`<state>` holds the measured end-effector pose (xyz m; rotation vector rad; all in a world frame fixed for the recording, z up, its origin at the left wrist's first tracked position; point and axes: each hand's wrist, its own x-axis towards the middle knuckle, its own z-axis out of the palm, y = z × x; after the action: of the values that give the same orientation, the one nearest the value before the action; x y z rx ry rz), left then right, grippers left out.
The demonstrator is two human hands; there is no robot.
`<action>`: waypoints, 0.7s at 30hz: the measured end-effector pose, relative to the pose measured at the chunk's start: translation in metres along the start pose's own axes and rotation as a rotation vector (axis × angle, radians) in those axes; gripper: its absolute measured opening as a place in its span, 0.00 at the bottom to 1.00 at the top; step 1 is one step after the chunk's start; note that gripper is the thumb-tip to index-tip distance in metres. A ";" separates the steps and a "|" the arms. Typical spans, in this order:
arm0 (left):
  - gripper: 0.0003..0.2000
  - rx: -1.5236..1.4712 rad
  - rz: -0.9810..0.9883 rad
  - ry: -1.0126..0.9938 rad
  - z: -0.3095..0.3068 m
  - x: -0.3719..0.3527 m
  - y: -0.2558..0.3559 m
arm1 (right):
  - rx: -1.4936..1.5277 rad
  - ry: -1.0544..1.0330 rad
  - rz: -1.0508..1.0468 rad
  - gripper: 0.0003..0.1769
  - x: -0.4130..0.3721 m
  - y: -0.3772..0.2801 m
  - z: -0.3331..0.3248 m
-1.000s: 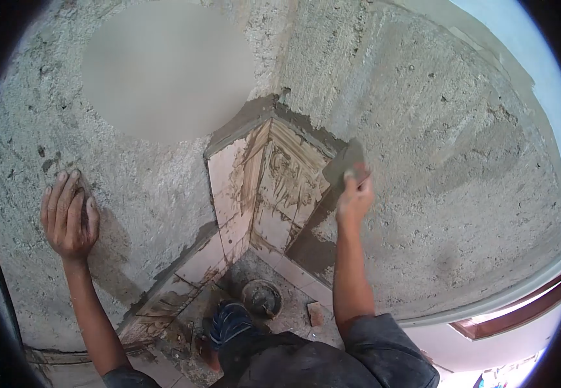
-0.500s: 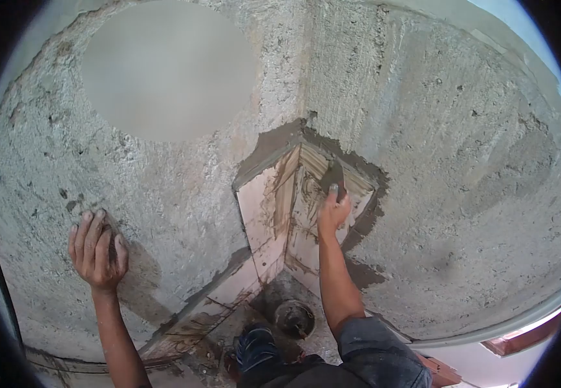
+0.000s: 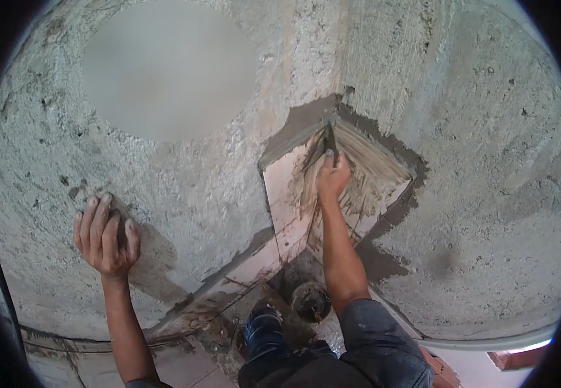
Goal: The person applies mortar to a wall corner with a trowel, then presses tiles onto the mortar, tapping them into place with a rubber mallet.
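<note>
My right hand (image 3: 333, 176) grips a flat dark scraper (image 3: 330, 138), its blade at the inner corner where two wall faces meet. The scraper shows nearly edge-on, and its grip is hidden by my fingers. Around it lie pale wall tiles (image 3: 285, 183) on both sides of the corner, streaked with wet grey-brown mortar (image 3: 374, 157). A ragged band of dark mortar (image 3: 309, 115) borders the tiles' upper edge. To the left, my left hand (image 3: 107, 240) is open, with fingers lightly bent and the fingertips against the rough grey wall (image 3: 183, 194).
A round bucket (image 3: 311, 301) stands on the floor in the corner, beside my leg (image 3: 264, 330). A low row of tiles (image 3: 245, 268) runs along the left wall's foot. Reddish tiles or bricks (image 3: 441, 370) lie at lower right.
My right hand has moved the scraper from the right tiled face to the inner corner, turning the blade edge-on. More of the right face is streaked with mortar. The view has shifted.
</note>
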<state>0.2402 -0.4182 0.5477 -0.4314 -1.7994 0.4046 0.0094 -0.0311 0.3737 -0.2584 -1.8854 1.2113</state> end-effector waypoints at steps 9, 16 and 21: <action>0.05 0.023 -0.024 0.014 -0.002 0.005 0.003 | 0.282 -0.269 0.233 0.21 -0.115 -0.056 -0.019; 0.05 -0.001 -0.030 0.023 -0.002 0.005 0.002 | 0.702 -0.203 0.233 0.18 -0.063 -0.081 -0.061; 0.04 -0.001 -0.017 0.023 -0.002 0.002 -0.001 | 0.717 -0.329 -0.099 0.16 -0.009 -0.085 -0.044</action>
<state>0.2420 -0.4178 0.5503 -0.4197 -1.7802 0.3850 0.0700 -0.0511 0.4457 0.4390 -1.5677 1.8452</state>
